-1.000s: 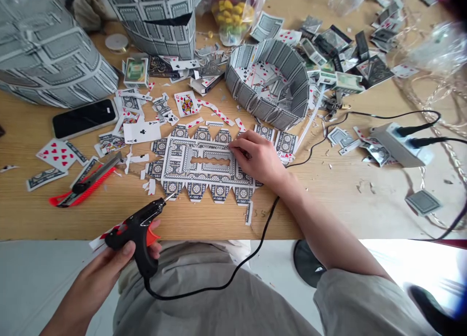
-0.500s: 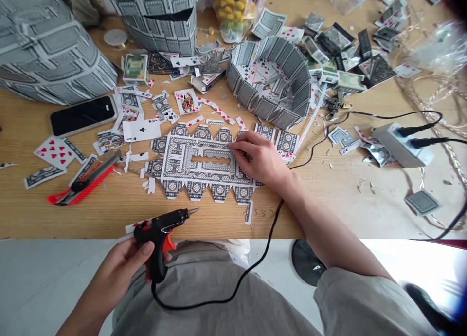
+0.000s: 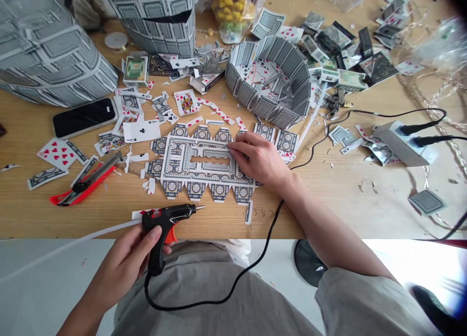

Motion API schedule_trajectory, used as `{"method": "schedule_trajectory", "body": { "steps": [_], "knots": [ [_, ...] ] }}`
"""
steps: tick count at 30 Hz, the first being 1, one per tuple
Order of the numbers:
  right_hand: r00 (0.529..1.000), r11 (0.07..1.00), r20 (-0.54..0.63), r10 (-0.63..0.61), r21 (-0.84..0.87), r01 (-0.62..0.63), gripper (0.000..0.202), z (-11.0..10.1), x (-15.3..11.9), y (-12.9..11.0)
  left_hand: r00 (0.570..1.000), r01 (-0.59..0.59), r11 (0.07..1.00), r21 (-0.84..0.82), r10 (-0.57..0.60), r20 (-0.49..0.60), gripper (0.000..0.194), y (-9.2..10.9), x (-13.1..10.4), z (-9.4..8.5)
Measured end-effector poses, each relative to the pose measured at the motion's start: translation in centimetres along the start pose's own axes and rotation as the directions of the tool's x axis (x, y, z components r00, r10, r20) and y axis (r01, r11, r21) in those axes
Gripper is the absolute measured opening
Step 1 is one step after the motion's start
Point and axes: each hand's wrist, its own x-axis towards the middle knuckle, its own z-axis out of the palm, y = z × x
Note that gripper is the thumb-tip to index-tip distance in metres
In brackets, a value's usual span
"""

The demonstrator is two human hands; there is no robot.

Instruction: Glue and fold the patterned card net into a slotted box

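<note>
My left hand [image 3: 133,258] grips a black hot glue gun [image 3: 157,241] with an orange trigger, near the table's front edge. Its metal nozzle points right, and a long white glue stick [image 3: 87,237] sticks out of its back. A flat panel [image 3: 175,175] made of playing cards lies on the table, with patterned flaps around its edges and a wavy-edged slot in its middle. My right hand [image 3: 260,159] rests on the panel's right part, fingertips pinched together at the end of a narrow card strip [image 3: 209,146]. The fingers hide part of the panel there.
A red utility knife [image 3: 87,180] and a phone [image 3: 84,117] lie on the left among card scraps. Behind the panel stands a round card basket [image 3: 268,83] holding cards. The gun's black cord [image 3: 251,265] runs under my right wrist toward a white power strip [image 3: 404,143].
My left hand has brought the glue gun slightly right and up, turning it more level. The white glue stick now shows behind it. My right hand stays in place.
</note>
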Motion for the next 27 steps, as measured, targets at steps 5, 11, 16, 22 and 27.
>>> {"method": "schedule_trajectory", "body": {
  "steps": [5, 11, 16, 22, 27],
  "knots": [
    [0.999, 0.999, -0.007, 0.033, 0.019, -0.033, 0.026, -0.2, 0.2, -0.3, 0.996, -0.089, 0.986, -0.138, 0.088, -0.014, 0.050, -0.3, 0.9, -0.4],
    [0.996, 0.995, 0.032, 0.088, 0.045, -0.089, 0.023, -0.5, 0.9, -0.4, 0.979, -0.190, 0.965, -0.179, 0.171, -0.115, 0.040, 0.8, 2.2, -1.1],
    [0.986, 0.983, -0.010, 0.165, 0.086, -0.163, 0.019, -0.1, 1.1, -0.2, 0.971, -0.190, 0.982, 0.005, 0.188, -0.147, 0.035, 0.9, 2.6, -0.9],
    [0.981, 0.977, -0.053, 0.188, 0.110, -0.181, 0.018, 0.3, 0.6, 0.0, 0.971, -0.193, 0.976, -0.104, 0.175, -0.161, 0.043, -0.4, 3.1, -1.0],
    [0.980, 0.975, -0.037, 0.196, 0.115, -0.191, 0.020, 0.2, 0.4, -0.1, 0.973, -0.182, 0.983, -0.025, 0.176, -0.147, 0.036, -0.5, 3.2, -1.1]
  ]
}}
